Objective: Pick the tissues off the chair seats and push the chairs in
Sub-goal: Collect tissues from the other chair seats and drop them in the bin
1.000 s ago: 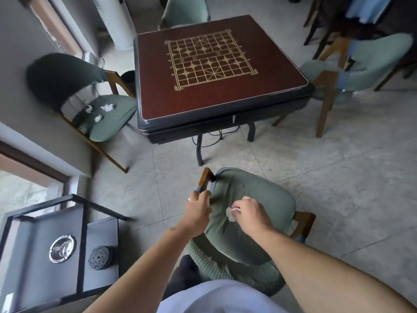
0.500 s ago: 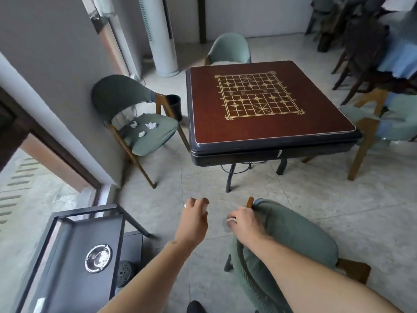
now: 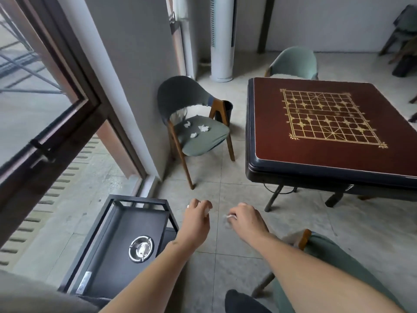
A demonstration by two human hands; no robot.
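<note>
Both your left hand and right hand clutch tissue scraps; next: three tissues on the frame-centre chair.

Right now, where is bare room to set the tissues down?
The chessboard table shows a bare top. The side table is bare around its ashtray. The wall-side chair seat is crowded by three tissues.

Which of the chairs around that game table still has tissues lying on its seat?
The dark-backed chair beside the wall: three crumpled tissues lie on its green seat. The light green chair behind the table shows only its backrest, its seat hidden.
</note>
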